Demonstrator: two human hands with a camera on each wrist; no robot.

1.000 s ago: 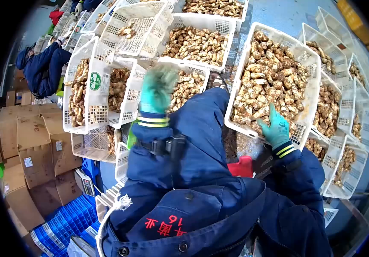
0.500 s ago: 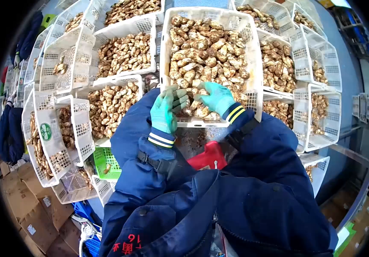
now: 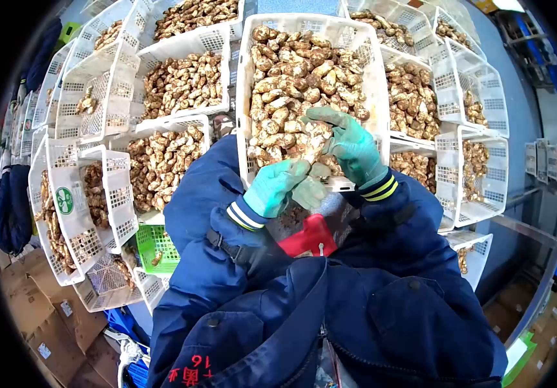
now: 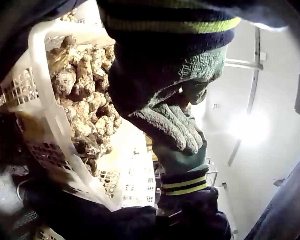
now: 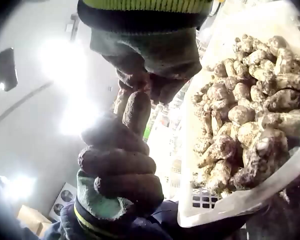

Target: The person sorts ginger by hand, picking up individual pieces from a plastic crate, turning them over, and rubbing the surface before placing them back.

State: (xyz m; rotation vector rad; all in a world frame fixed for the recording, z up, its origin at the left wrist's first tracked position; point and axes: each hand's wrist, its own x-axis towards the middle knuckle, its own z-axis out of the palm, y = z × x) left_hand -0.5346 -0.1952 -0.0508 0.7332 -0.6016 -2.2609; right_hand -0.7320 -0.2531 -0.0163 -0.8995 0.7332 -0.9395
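Observation:
Both hands wear teal-green gloves and meet over the near edge of a white plastic crate [image 3: 244, 90] heaped with brown-and-cream mushrooms [image 3: 291, 71]. My left hand [image 3: 275, 187] pinches the lower end of a single pale mushroom [image 3: 316, 139] with thumb and fingers. From the other side, my right hand [image 3: 356, 150] curls round the same mushroom, its fingers along the upper part. In the left wrist view the two gloves overlap, and the held mushroom is mostly hidden behind them. The right wrist view shows dark, curled glove fingers beside the crate.
More white crates of mushrooms stand close on the left [image 3: 210, 116] and right [image 3: 387, 97]. A green basket [image 3: 156, 251] sits low at the left, above cardboard boxes [image 3: 46, 304]. Something red and plastic [image 3: 307, 238] lies below the hands, between the person's legs.
The view has swung to the right, centring the full crate. My left hand came across from the left to join the right, and a mushroom has been lifted from the heap between them.

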